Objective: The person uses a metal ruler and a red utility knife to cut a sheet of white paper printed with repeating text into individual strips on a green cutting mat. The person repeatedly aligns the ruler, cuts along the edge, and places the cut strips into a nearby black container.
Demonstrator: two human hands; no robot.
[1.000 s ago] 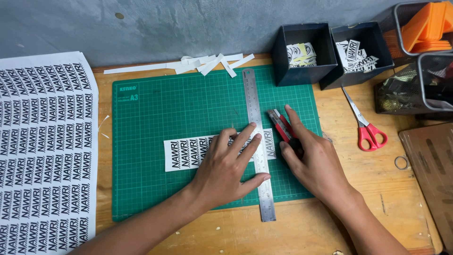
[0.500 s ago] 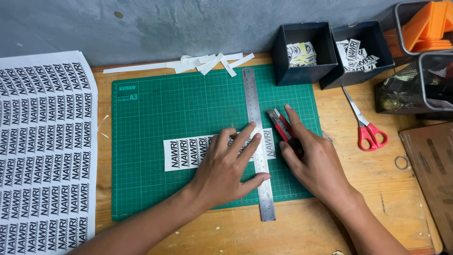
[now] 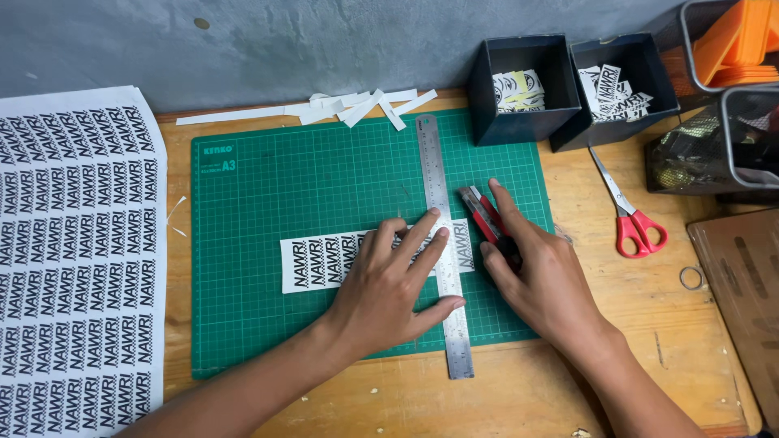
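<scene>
The left hand (image 3: pixel 388 285) lies flat and wide open, palm down, on a green cutting mat (image 3: pixel 268 195). Its fingers are spread out. The fingertips press on a long metal ruler (image 3: pixel 436 195), and the thumb touches the ruler lower down. The hand grips nothing; it only pushes down. Under the palm and the ruler lies a white paper strip with black print (image 3: pixel 320 261). The strip sits near the middle of the mat, a bit toward the front edge. The ruler runs from the back edge of the mat past its front edge and crosses the strip near the strip's right end.

The right hand (image 3: pixel 540 276) is curled shut around a red and grey knife (image 3: pixel 484 217). The pointer finger lies straight along the top of the knife. The knife tip rests just beside the right side of the ruler, close to the top of the strip.

A big printed sheet (image 3: pixel 73 259) lies off the left edge of the mat. Thin white paper scraps (image 3: pixel 357 107) lie along the back edge. Two dark boxes (image 3: pixel 523 89) with cut labels stand at the back right corner. Red scissors (image 3: pixel 629 215) lie on the wooden table (image 3: pixel 617 324), right of the mat.
</scene>
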